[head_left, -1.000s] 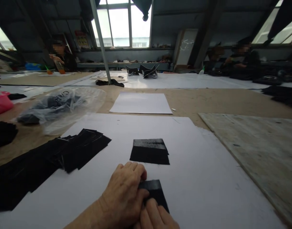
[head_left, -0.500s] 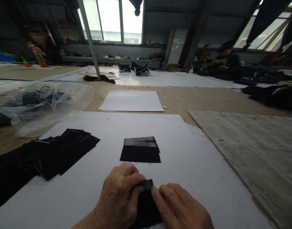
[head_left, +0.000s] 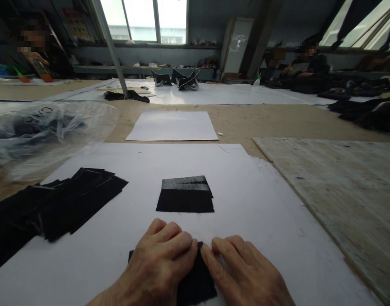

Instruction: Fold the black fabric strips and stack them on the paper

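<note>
A black fabric piece (head_left: 196, 285) lies on the white sheet at the bottom, between my hands and partly under them. My left hand (head_left: 165, 259) is closed with curled fingers, gripping the piece near its far edge; its thumb is mostly hidden. From the other side, my right hand (head_left: 246, 272) presses its bunched fingertips on the right edge of the same piece. A dark corner shows left of my left hand. Just beyond lies another black fabric piece (head_left: 185, 199) with a speckled grey band along its far side. To the left spreads a pile of black fabric pieces (head_left: 80, 204).
The white sheet (head_left: 261, 212) covers the table here. Right of it lies a worn board (head_left: 335, 182). A smaller white sheet (head_left: 174, 126) lies farther back, and a clear plastic bag (head_left: 54, 127) at left. A metal pole (head_left: 112, 51) rises beyond. Two people sit across the tables.
My left hand has turned over the fabric, its fingers now covering the far edge and thumb less visible. A dark corner has appeared at its left. The view has tilted slightly down.
</note>
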The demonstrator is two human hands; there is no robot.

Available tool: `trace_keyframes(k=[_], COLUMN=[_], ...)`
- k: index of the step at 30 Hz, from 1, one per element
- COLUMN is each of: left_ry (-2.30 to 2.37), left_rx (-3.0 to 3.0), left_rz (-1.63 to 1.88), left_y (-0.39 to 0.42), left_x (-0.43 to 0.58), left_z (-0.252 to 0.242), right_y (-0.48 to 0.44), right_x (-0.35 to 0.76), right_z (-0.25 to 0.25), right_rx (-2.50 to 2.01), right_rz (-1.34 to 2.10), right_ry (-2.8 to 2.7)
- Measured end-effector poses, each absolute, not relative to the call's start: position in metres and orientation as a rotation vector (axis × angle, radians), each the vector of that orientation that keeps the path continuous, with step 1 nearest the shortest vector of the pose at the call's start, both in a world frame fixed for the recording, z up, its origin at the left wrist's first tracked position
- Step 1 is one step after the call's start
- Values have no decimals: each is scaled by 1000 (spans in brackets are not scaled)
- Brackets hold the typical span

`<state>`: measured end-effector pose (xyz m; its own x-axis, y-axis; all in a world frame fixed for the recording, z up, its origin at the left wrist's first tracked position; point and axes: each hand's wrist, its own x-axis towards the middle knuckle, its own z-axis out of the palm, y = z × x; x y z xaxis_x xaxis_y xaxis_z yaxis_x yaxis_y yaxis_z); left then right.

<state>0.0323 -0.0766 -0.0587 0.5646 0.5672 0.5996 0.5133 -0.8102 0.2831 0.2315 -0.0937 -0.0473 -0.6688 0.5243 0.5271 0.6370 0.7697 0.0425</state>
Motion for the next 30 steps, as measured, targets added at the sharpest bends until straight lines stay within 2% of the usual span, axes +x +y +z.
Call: trace_keyframes(k=[4, 10, 23, 30], left_ry=[953, 946, 1040, 988], left_rx=[2826, 2835, 2759, 2738], left_rz=[1012, 999, 1102, 933], left_y=[-80, -80, -81, -85], left_x=[35, 37, 22, 0], left_z=[-53, -47, -51, -57], right_y=[-93, -92, -90, -91], right_x=[231, 230, 215, 218], right_z=[-46, -46, -49, -49], right_rx=[-865, -986, -832, -779], right_rz=[-224, 151, -281, -280], right_ry=[-2405, -2202, -2425, -2430])
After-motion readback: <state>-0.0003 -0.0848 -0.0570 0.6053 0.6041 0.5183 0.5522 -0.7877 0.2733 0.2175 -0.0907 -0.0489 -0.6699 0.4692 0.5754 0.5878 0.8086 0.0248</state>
